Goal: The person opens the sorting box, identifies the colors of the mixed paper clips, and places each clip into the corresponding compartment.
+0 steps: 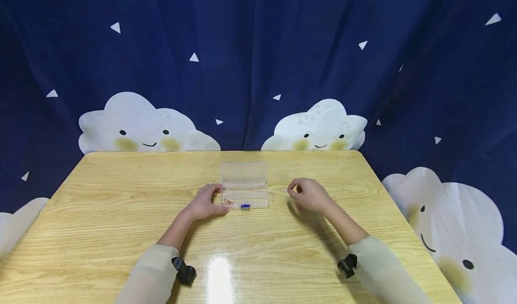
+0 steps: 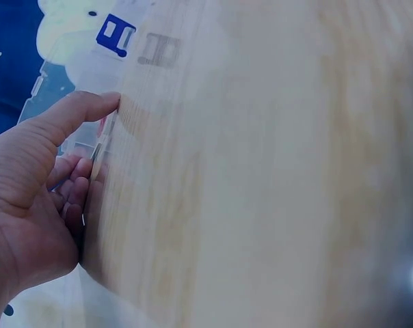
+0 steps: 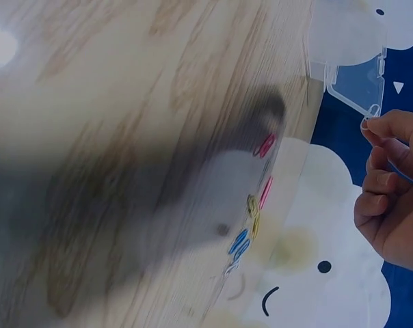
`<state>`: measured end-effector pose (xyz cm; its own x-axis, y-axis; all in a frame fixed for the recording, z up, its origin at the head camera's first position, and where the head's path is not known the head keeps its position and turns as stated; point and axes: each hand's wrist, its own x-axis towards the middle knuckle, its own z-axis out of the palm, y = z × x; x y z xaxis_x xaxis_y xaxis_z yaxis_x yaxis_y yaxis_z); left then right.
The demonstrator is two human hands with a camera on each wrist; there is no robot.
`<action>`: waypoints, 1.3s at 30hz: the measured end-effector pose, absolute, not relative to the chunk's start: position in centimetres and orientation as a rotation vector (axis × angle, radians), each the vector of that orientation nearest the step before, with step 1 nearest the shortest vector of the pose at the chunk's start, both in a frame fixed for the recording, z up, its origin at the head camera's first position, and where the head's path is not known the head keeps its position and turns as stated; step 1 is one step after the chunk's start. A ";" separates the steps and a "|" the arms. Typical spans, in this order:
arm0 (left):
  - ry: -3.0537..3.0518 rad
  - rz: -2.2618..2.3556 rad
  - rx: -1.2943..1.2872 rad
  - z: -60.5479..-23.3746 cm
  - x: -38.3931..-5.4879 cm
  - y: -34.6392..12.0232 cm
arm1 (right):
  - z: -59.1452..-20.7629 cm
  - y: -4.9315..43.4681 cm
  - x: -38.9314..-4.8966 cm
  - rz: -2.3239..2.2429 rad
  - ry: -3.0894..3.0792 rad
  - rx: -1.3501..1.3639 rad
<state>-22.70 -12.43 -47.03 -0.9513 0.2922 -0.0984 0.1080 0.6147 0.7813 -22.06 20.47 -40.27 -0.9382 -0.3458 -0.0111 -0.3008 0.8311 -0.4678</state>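
A clear plastic compartment box (image 1: 250, 197) stands with its lid (image 1: 243, 174) raised at the back and a blue latch (image 1: 245, 206) along the front. Inside its front left compartment lies a red paper clip (image 1: 228, 201). My left hand (image 1: 205, 203) grips the box's left end, thumb at the front corner and fingers at the side. To the right of the box, above the table, my right hand (image 1: 312, 195) pinches a white paper clip (image 3: 374, 110) between thumb and index finger.
On the wooden table (image 1: 121, 232), loose paper clips lie beneath my right hand: a pink clip (image 3: 265, 193), a yellow clip (image 3: 255, 225) and a blue clip (image 3: 239, 242) among them. A dark blue curtain (image 1: 226, 84) with clouds hangs behind the table's far edge.
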 end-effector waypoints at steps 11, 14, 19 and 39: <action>2.622 1.255 0.336 -46.9 -22.6 -12.5 | -40.4 19.0 -22.1 -0.709 2.891 -0.539; 2.617 1.255 0.329 -46.9 -22.6 -12.4 | -40.5 18.7 -22.2 -0.711 2.902 -0.560; 2.619 1.246 0.329 -46.9 -22.7 -12.4 | -40.7 17.9 -22.4 -0.713 2.917 -0.593; 2.634 1.235 0.329 -46.7 -22.5 -12.4 | -40.8 15.1 -22.5 -0.726 2.918 -0.652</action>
